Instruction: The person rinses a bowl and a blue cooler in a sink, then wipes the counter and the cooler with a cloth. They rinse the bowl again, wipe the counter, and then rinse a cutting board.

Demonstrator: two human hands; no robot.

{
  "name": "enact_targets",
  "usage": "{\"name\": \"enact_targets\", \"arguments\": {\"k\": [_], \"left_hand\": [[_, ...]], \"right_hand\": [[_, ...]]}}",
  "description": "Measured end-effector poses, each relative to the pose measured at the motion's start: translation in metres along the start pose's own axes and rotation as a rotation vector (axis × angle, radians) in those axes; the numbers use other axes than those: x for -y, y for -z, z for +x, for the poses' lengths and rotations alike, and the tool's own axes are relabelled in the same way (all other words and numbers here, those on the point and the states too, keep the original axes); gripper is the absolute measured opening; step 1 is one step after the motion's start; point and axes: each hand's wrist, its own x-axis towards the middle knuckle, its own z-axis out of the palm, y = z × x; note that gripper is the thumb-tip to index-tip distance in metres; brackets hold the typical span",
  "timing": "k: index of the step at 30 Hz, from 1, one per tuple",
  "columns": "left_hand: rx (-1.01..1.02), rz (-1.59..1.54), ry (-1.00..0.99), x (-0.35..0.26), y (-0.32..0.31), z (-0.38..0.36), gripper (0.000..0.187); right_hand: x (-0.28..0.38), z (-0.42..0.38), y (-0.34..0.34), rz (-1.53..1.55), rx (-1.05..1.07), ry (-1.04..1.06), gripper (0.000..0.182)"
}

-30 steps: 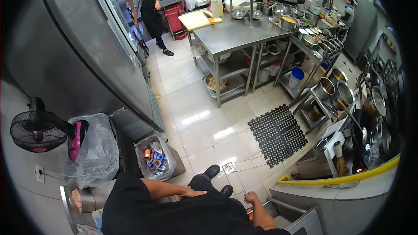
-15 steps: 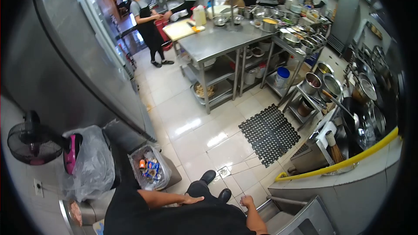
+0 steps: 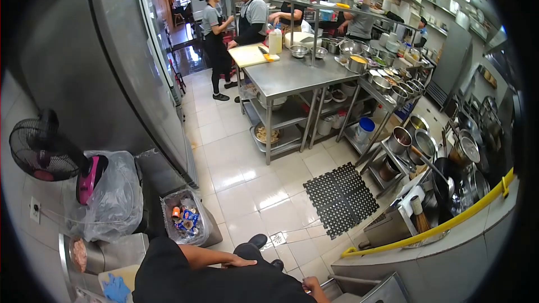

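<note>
My left hand (image 3: 240, 261) lies against the dark clothing over my thigh, fingers stretched out and holding nothing. On the right, my right hand (image 3: 310, 284) hangs low with its fingers curled in; no object shows in it. It is nearest to a steel basin or counter unit (image 3: 387, 290) at the bottom right. Behind my left elbow, a blue glove (image 3: 116, 289) rests on a pale cutting board (image 3: 132, 275). Left of that, pinkish raw meat (image 3: 80, 256) sits in a steel container.
A lined trash bin (image 3: 209, 230) with wrappers stands ahead on the left, by a black and pink fan (image 3: 48, 148). A perforated black mat (image 3: 341, 199) covers tiles ahead. Beyond is a steel table (image 3: 286, 81), with several people near it. A yellow pipe (image 3: 432, 240) edges the right wall.
My view has tilted up and shifted, showing more of the people at the back and the blue glove. My left hand stays on my thigh; my right hand sits lower in view.
</note>
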Motion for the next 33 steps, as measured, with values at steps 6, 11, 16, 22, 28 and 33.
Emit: {"name": "enact_targets", "arguments": {"k": [6,11,16,22,28,33], "left_hand": [[-0.014,0.011,-0.002,-0.003,-0.006,-0.011,0.104],[-0.090,-0.012,0.004,0.002,-0.008,-0.010,0.101],[-0.108,-0.045,0.030,0.006,-0.010,-0.005,0.098],[-0.046,-0.023,-0.023,0.004,-0.009,-0.009,0.100],[-0.037,-0.001,0.074,-0.004,-0.003,0.002,0.098],[-0.001,0.001,0.069,-0.016,-0.006,-0.028,0.100]], "right_hand": [[0.074,-0.070,-0.004,-0.023,-0.071,0.001,0.007],[0.079,-0.068,0.001,-0.062,-0.081,0.000,0.006],[0.072,-0.068,0.002,-0.106,-0.078,-0.007,0.009],[0.076,-0.084,0.001,-0.094,-0.101,0.004,0.010],[0.052,-0.068,0.001,0.070,-0.098,0.009,0.012],[0.029,-0.051,-0.001,0.213,-0.154,-0.014,0.013]]}}
